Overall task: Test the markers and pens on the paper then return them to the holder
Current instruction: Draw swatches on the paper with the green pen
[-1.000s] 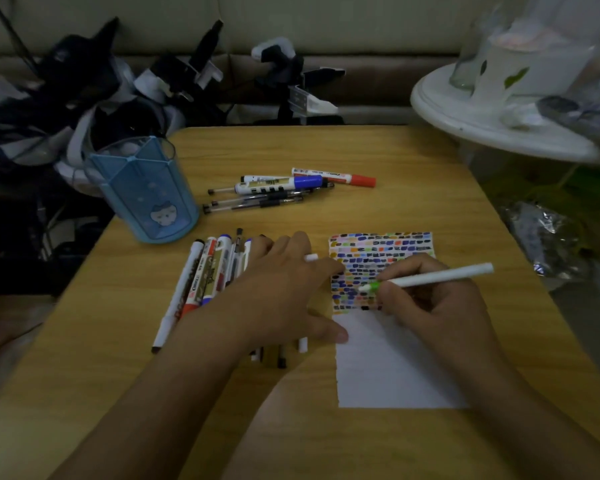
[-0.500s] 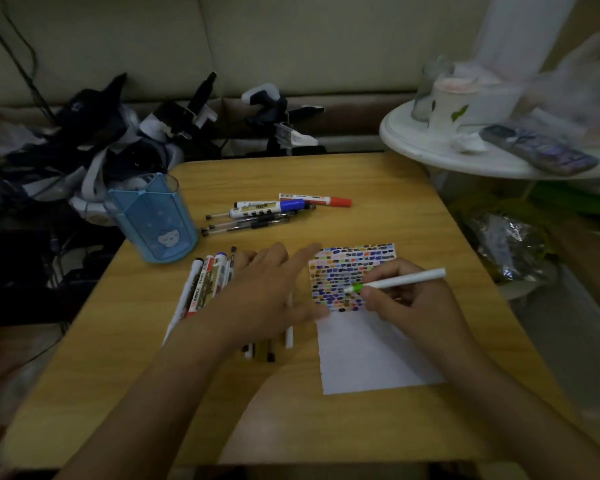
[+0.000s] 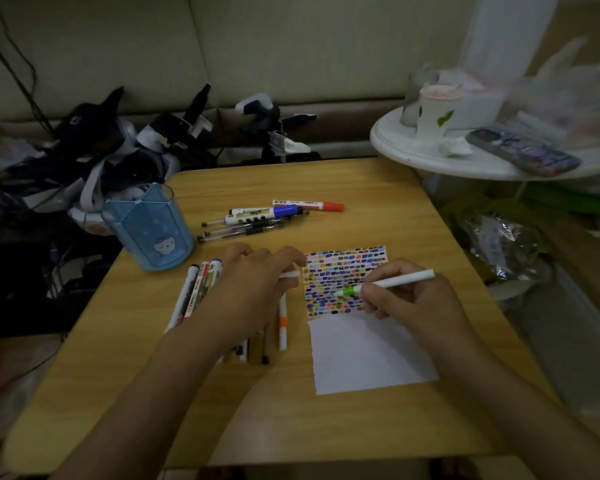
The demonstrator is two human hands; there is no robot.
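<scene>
1. The right hand [image 3: 418, 301] pinches a white marker with a green tip [image 3: 388, 284], fingers curled round the barrel near the nib. The tip is down among the coloured dashes; I can't tell whether it actually touches.
2. The left hand [image 3: 253, 289] lies over a row of markers, fingers loosely bent. A white cap-like piece [image 3: 289, 274] pokes out by its fingertips, but I cannot tell whether they grip it or only rest on it.
3. The paper [image 3: 364, 351] lies at about three o'clock from the left hand. Its far half is packed with short colour marks; the near half is blank.
4. Under and beside the left hand is the near bunch of markers [image 3: 194, 292], lying side by side, with an orange-banded pen [image 3: 282, 323] at the right edge, just beside the paper.
5. At twelve o'clock from that hand, a second bunch of pens [image 3: 257, 220] lies loose, a red-capped marker [image 3: 309, 205] farthest back.
6. The blue holder [image 3: 149, 228] stands at ten o'clock, at the left edge of the wooden table [image 3: 326, 427]. No pen shows above its rim.
7. My reading: testing is well on, judging by the marks, but the returning seems hardly begun. The green marker needs capping, and both bunches are still out of the holder.
</scene>
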